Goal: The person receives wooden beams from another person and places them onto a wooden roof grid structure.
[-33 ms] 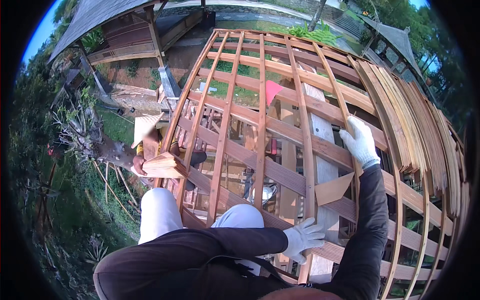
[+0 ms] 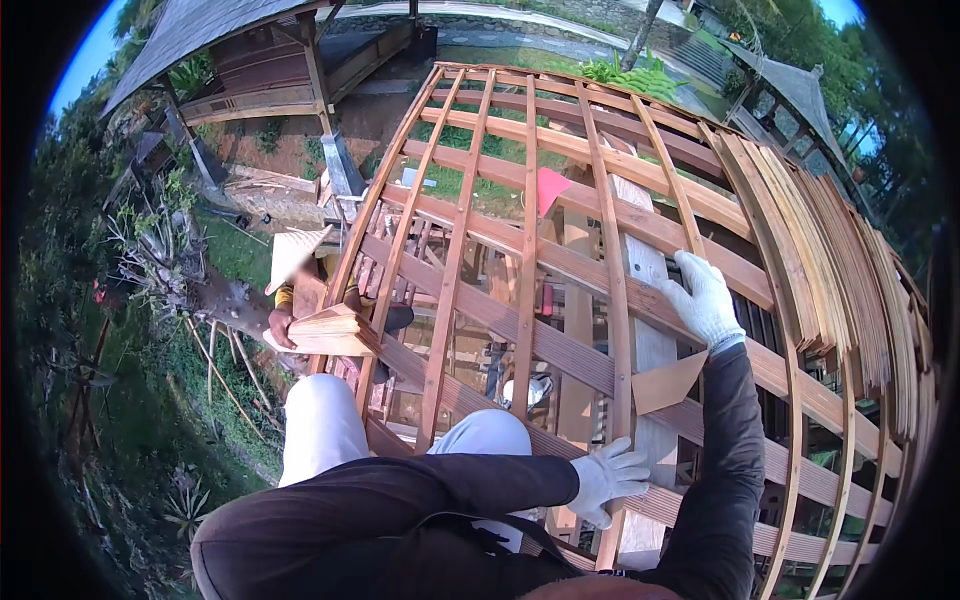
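Observation:
My left hand [image 2: 608,478], in a white glove, lies with fingers spread over a wooden batten [image 2: 612,420] of the open roof frame. Further up and to the right, my gloved right hand [image 2: 708,305] rests over another batten [image 2: 668,170], its fingers curled at it and the thumb out to the left. My hand and forearm hide the lower stretch of that batten. A thin, flat wooden piece [image 2: 668,385] lies slantwise across the frame between my hands, close to my right forearm.
Stacked long boards [image 2: 800,240] lie along the right slope. At left, a person in a pointed hat [image 2: 296,258] has a hand at a bundle of thin wooden pieces [image 2: 335,330]. A red triangular piece [image 2: 550,190] hangs at the frame. Open gaps between battens show the level below.
My right hand has shifted a little left and down along the batten, its forearm following leftward. My left hand keeps its place on the frame.

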Tool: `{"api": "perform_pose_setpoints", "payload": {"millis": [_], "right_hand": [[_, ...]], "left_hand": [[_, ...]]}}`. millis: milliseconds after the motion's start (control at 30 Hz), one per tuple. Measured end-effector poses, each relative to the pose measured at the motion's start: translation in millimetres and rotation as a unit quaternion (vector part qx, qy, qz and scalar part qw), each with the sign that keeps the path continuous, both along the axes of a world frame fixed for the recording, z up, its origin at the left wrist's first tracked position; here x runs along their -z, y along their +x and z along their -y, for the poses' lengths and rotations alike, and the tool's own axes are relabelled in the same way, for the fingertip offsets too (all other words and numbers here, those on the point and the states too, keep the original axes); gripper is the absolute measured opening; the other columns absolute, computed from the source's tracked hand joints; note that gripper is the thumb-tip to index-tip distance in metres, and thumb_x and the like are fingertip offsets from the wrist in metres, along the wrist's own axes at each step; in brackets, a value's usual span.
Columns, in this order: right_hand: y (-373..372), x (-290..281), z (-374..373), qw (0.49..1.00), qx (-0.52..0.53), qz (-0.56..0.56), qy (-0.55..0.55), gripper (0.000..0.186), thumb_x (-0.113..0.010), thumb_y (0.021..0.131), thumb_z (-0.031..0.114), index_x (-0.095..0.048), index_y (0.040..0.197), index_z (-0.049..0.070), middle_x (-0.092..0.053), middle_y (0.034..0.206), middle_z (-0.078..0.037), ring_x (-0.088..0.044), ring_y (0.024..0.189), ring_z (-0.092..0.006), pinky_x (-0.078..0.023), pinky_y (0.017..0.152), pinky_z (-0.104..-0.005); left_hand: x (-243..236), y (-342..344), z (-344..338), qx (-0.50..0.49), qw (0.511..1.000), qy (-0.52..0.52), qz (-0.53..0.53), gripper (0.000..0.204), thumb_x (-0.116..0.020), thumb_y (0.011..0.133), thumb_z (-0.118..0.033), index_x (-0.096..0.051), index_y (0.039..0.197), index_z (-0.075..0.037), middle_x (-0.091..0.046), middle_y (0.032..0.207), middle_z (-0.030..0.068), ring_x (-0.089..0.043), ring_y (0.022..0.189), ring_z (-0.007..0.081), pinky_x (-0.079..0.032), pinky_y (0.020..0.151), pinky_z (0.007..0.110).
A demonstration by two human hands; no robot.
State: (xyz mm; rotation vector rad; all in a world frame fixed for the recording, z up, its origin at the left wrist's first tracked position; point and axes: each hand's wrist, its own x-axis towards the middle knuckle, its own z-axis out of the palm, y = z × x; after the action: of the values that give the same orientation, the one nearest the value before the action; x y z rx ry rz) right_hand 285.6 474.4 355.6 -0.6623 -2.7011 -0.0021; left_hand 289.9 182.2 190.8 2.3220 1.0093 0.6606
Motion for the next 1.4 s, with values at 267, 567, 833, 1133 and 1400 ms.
{"api": "perform_pose_setpoints", "payload": {"millis": [267, 567, 833, 1133, 1400], "right_hand": [[-74, 108, 179, 0.903, -0.079, 0.097, -0.411, 0.061, -0.079, 0.096, 0.032, -0.063, 0.146, 0.002, -0.067, 0.146, -0.020, -0.063, 0.137, -0.0311, -0.047, 0.118, -0.0398], [-255, 101, 308, 0.835, -0.194, 0.086, -0.507, 0.091, -0.080, 0.096, 0.030, -0.031, 0.166, 0.000, -0.043, 0.165, -0.029, -0.046, 0.153, -0.0344, -0.039, 0.124, -0.0410], [-340, 105, 402, 0.933, -0.348, 0.065, -0.066, 0.107, -0.084, 0.076, 0.065, -0.047, 0.155, 0.003, -0.054, 0.151, -0.021, -0.048, 0.143, -0.0371, -0.034, 0.121, -0.0529], [-412, 142, 498, 0.883, -0.238, 0.358, 0.189, 0.102, -0.087, 0.074, 0.049, -0.047, 0.158, 0.005, -0.066, 0.134, -0.015, -0.066, 0.121, -0.0323, -0.052, 0.096, -0.0506], [-412, 195, 490, 0.895, -0.166, 0.409, 0.064, 0.058, -0.088, 0.078, 0.033, -0.069, 0.127, 0.007, -0.081, 0.110, -0.013, -0.080, 0.096, -0.0302, -0.062, 0.074, -0.0524]], "left_hand": [[-68, -112, 86, -0.074, 0.958, -0.162, 0.225, 0.041, -0.071, 0.095, -0.034, -0.072, 0.123, -0.004, -0.072, 0.117, 0.0188, -0.068, 0.113, 0.0371, -0.053, 0.098, 0.045], [-39, -216, 225, -0.429, 0.857, -0.285, -0.018, 0.041, -0.060, 0.094, -0.040, -0.079, 0.112, -0.008, -0.078, 0.104, 0.0192, -0.075, 0.101, 0.0389, -0.059, 0.089, 0.048], [-35, -198, 214, -0.284, 0.879, -0.316, -0.214, 0.039, -0.059, 0.096, -0.032, -0.080, 0.123, -0.012, -0.079, 0.120, 0.0144, -0.076, 0.112, 0.0322, -0.058, 0.093, 0.047], [-56, -213, 265, -0.341, 0.918, -0.200, 0.018, 0.049, -0.046, 0.110, -0.031, -0.057, 0.152, -0.009, -0.057, 0.156, 0.0153, -0.050, 0.148, 0.0313, -0.034, 0.126, 0.042], [-44, -200, 258, -0.310, 0.927, -0.211, 0.006, 0.049, -0.049, 0.109, -0.033, -0.060, 0.150, -0.009, -0.060, 0.154, 0.0156, -0.053, 0.145, 0.0332, -0.035, 0.125, 0.041]]}}
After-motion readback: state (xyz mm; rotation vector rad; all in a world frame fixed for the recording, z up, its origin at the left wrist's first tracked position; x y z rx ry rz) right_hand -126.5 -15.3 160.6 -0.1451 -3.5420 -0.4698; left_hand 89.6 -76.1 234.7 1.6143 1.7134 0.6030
